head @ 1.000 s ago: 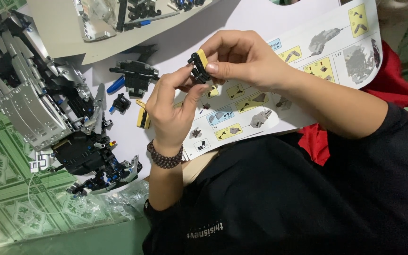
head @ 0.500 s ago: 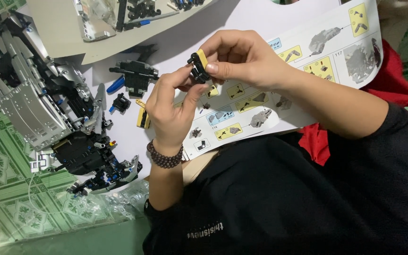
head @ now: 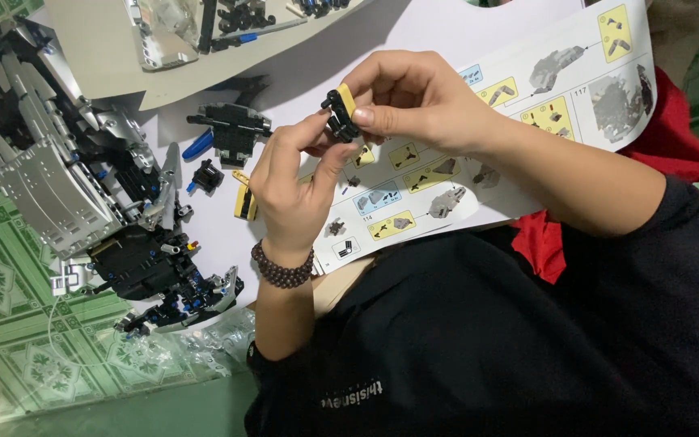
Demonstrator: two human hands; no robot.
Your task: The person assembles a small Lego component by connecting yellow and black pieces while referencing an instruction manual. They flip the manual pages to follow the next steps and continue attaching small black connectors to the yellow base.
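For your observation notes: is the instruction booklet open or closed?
Open. The booklet lies spread flat with its step diagrams facing up, under both hands, which hold a small black-and-yellow piece above it.

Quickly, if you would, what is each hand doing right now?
Left hand: closed, fingertips pinching the small black and yellow brick piece.
Right hand: closed, gripping the same piece from the other side.

Open white surface [head: 446, 32] lies above the hands. To their left, a large silver-and-black brick model [head: 66, 186], a black brick assembly [head: 232, 129] and a small yellow piece [head: 244, 202] crowd the way; the printed instruction sheet [head: 527, 105] lies flat beneath.
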